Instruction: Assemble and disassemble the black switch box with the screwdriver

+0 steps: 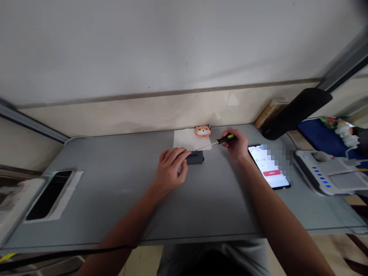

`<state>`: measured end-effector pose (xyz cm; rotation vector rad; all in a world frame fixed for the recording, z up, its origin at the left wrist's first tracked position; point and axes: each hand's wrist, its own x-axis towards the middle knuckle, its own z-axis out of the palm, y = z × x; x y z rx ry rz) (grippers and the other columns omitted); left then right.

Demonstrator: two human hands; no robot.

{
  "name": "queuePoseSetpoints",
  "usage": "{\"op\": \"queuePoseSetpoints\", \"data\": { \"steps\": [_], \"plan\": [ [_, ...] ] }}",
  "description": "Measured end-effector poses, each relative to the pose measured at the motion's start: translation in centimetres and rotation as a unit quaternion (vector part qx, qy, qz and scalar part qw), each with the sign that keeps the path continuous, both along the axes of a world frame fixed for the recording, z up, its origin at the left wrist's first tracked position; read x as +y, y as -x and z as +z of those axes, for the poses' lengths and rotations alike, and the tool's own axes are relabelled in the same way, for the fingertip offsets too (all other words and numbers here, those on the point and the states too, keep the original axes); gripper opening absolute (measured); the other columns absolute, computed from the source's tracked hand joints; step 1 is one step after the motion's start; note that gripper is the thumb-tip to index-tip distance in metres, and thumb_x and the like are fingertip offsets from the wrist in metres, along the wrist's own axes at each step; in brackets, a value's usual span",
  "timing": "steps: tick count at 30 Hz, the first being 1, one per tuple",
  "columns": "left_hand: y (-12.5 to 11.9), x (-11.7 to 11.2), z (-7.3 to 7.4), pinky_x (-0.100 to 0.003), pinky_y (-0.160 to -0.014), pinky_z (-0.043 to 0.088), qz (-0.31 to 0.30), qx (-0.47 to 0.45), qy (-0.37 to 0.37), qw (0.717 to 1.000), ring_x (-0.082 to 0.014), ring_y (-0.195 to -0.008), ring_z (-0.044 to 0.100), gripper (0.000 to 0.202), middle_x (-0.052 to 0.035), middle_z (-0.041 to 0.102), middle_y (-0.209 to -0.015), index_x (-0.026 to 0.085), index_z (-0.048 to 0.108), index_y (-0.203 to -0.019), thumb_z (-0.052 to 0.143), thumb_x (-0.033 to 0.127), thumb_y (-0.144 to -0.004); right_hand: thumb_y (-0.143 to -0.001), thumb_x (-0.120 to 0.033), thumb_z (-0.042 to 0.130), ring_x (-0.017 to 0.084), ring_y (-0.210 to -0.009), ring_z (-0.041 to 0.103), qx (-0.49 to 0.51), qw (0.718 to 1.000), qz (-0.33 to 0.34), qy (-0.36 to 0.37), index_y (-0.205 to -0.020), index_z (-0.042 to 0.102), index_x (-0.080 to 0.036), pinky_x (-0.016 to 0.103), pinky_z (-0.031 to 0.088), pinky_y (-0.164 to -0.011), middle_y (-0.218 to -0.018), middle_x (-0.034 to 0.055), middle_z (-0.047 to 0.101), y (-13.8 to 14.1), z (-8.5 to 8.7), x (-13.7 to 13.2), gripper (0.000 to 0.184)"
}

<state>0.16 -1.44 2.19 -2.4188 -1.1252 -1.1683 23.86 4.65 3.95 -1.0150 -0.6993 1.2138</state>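
Observation:
My left hand (pixel 171 168) is closed around the left end of a small dark box with vent slots (pixel 195 158), which rests on the grey table. In my right hand (pixel 237 145) is a screwdriver (pixel 227 138) with a black and yellow handle, gripped by the handle. Its thin shaft slants down to the left, and the tip is at the box's top far edge; whether it touches I cannot tell. Behind the box lie white paper (pixel 184 138) and an orange animal-face case (pixel 203 131).
To the right are a lit phone (pixel 268 166) and a white device with blue lights (pixel 324 172). A black cylinder (pixel 299 111) leans at the back right beside a book-like block (pixel 270 111). On the left, a dark phone (pixel 50 195) lies on white paper. A wall borders the table's far edge.

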Motion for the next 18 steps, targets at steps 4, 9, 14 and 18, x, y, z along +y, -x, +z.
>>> {"op": "queuePoseSetpoints", "data": {
  "steps": [4,9,14,18],
  "plan": [
    [0.2,0.0,-0.1,-0.036,-0.086,0.048,0.019,-0.033,-0.017,0.999,-0.0214,-0.095,0.070,0.028,-0.0065,0.075,-0.102,0.021,0.067,-0.108,0.052,0.004,-0.090,-0.056,-0.039,0.067,0.009,-0.048,0.043,0.001,1.000,-0.004,0.000,-0.054,0.054,-0.021,0.024,0.028,-0.038,-0.060,0.0000,0.052,-0.4,-0.2,0.1,0.022],
    [1.2,0.6,-0.2,-0.036,-0.080,0.047,0.065,-0.053,-0.029,0.996,-0.0205,-0.084,0.067,0.025,-0.0048,0.073,-0.092,0.021,0.067,-0.092,0.051,0.003,-0.088,-0.055,-0.037,0.066,0.010,-0.050,0.041,0.007,1.000,-0.018,0.000,-0.056,0.051,-0.022,0.025,0.027,-0.039,-0.061,0.0000,0.051,-0.6,-0.6,0.3,0.021],
    [1.6,0.8,-0.2,-0.036,-0.080,0.047,0.064,-0.023,-0.024,0.997,-0.0207,-0.083,0.067,0.026,-0.0039,0.072,-0.089,0.022,0.067,-0.087,0.051,0.002,-0.086,-0.057,-0.037,0.066,0.012,-0.054,0.041,0.003,1.000,-0.012,-0.007,-0.056,0.051,-0.022,0.025,0.026,-0.039,-0.063,0.0012,0.050,-0.6,-0.7,0.3,0.021],
    [1.8,1.0,-0.3,-0.037,-0.080,0.046,0.052,-0.027,-0.003,0.998,-0.0205,-0.082,0.067,0.028,-0.0037,0.072,-0.090,0.023,0.067,-0.086,0.049,0.001,-0.086,-0.057,-0.038,0.063,0.012,-0.053,0.039,-0.015,1.000,-0.005,-0.010,-0.053,0.052,-0.023,0.026,0.026,-0.040,-0.062,0.0016,0.048,-0.6,-0.6,0.2,0.020]
  ]
}}
